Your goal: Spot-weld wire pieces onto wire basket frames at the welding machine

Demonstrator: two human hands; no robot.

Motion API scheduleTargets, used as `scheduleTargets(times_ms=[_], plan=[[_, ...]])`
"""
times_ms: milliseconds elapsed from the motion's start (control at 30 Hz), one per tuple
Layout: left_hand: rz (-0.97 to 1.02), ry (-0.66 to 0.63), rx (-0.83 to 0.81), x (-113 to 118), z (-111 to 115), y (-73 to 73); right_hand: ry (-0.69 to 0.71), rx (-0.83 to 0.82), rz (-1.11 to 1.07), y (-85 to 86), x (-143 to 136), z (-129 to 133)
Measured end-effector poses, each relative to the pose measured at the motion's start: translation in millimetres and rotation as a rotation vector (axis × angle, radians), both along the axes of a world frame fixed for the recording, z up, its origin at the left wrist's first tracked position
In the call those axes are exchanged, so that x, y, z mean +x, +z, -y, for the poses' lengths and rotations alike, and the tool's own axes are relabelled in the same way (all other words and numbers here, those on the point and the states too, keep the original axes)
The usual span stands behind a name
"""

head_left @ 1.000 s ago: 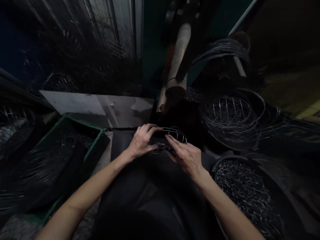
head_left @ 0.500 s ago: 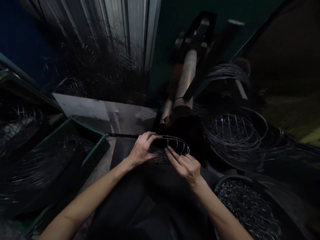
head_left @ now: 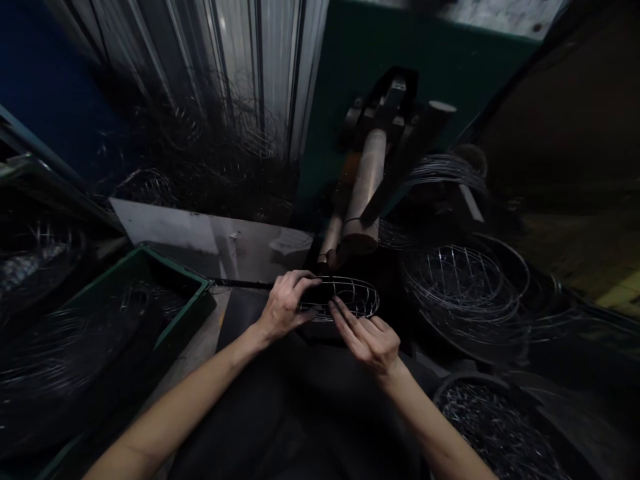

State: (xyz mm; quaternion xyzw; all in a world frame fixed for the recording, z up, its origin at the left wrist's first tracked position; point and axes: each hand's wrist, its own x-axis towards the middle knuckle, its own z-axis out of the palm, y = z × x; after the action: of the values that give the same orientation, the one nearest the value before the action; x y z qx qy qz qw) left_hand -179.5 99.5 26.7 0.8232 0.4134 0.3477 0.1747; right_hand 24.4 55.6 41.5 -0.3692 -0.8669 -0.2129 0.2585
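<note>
Wire basket (head_left: 354,291), left grip (head_left: 284,303) clasping, right grip (head_left: 371,340) pinching it, tub (head_left: 470,375) of metal pieces (head_left: 500,427)

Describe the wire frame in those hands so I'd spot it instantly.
Find the dark green panel, then the thick metal bar before it. Below, between left hand and right hand, is the round wire frame; unlike the wirework piled at right, it's held.
</note>
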Motion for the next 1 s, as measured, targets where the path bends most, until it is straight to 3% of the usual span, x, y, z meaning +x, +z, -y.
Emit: scheduleTargets(times_ms=[133,500,833,1000], plan=[[-0.014,0.016,0.058,2.0,-2.3,-3.3,-0.010,0.106,0.084,-0.3,0.2,-1.8],[-0.007,0.013,0.144,3.1,-10.9,-11.4,-0.004,0.154,0.104,1.9,-0.7,-7.4],[0.002,0.013,0.129,6.6,-21.2,-3.2,-0.050,0.233,0.166,-1.3,2.9,-19.3],[-0.011,-0.001,0.141,9.2,-31.5,-9.4,-0.052,0.226,0.144,-7.4,4.7,-24.9]])
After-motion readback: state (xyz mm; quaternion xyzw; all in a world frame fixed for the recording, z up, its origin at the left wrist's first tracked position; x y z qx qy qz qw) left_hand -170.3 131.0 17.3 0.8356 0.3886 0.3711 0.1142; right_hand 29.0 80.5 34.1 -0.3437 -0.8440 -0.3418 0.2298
